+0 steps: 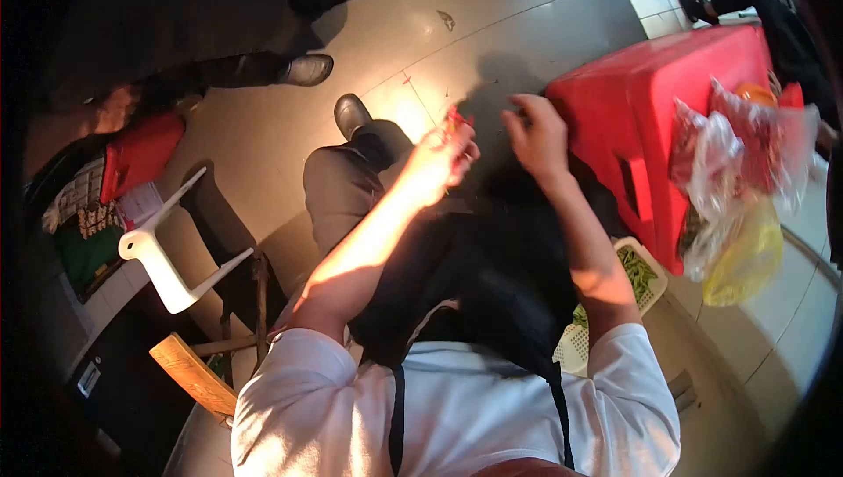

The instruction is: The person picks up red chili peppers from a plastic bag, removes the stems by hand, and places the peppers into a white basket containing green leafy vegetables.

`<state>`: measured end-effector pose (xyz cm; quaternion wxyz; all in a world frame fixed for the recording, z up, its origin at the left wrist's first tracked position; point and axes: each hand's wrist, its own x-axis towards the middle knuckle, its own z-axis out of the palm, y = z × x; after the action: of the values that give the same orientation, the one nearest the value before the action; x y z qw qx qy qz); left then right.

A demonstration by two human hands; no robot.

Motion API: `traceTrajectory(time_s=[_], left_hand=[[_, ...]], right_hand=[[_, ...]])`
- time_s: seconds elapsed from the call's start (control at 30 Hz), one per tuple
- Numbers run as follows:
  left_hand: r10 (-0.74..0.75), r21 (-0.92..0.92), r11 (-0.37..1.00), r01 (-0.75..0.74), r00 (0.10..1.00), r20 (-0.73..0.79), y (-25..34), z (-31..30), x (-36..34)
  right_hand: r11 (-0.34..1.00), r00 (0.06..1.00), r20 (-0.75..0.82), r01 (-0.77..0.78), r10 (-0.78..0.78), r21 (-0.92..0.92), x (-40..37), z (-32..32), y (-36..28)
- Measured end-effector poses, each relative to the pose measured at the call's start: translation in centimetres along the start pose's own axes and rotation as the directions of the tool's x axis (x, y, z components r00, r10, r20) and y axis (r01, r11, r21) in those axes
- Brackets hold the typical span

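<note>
My left hand (443, 156) is closed around a small red thing (455, 119), whose kind I cannot make out; bits of it stick out above the fingers. To its right, my right hand (538, 136) is raised with thumb and forefinger apart, and nothing shows between them. A gap separates the two hands. Both are over the lap, above my black apron (474, 275). Beside my right arm, a white perforated basket (652, 291) holds green pods or peppers (634, 273), partly hidden by that arm.
A large red plastic box (606, 90) stands on the right, with clear bags of red contents (746, 139) and a yellow bag (746, 253) against it. On the left are a white plastic stool (167, 266) and a wooden chair (198, 376). Other people's shoes (307, 69) are ahead.
</note>
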<state>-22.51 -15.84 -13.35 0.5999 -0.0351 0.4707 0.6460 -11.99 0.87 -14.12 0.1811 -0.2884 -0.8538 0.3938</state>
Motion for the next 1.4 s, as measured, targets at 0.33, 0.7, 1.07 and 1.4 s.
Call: traceTrajectory(time_s=[0.33, 0.7, 1.07, 1.4], left_hand=[[0.067, -0.224, 0.961, -0.163, 0.922, -0.381, 8.4, -10.5, 4.0], [-0.085, -0.291, 0.955, -0.058, 0.886, -0.456, 8.6, -11.1, 4.4], [-0.059, -0.307, 0.952, -0.01, 0.974, -0.217, 6.7, -1.6, 9.2], [0.01, -0.262, 0.963, 0.063, 0.964, 0.266, 1.0, 15.3, 2.9]], right_hand=[[0.955, 0.832, 0.542, 0.05, 0.122, -0.292, 6.4, 32.7, 15.6], [0.92, 0.697, 0.717, 0.265, 0.025, -0.29, 9.5, 43.8, 24.8], [0.969, 0.981, -0.048, -0.18, 0.19, 0.167, 6.9, 9.0, 4.6], [0.905, 0.656, -0.736, -0.193, -0.168, -0.379, -7.2, -27.5, -1.0]])
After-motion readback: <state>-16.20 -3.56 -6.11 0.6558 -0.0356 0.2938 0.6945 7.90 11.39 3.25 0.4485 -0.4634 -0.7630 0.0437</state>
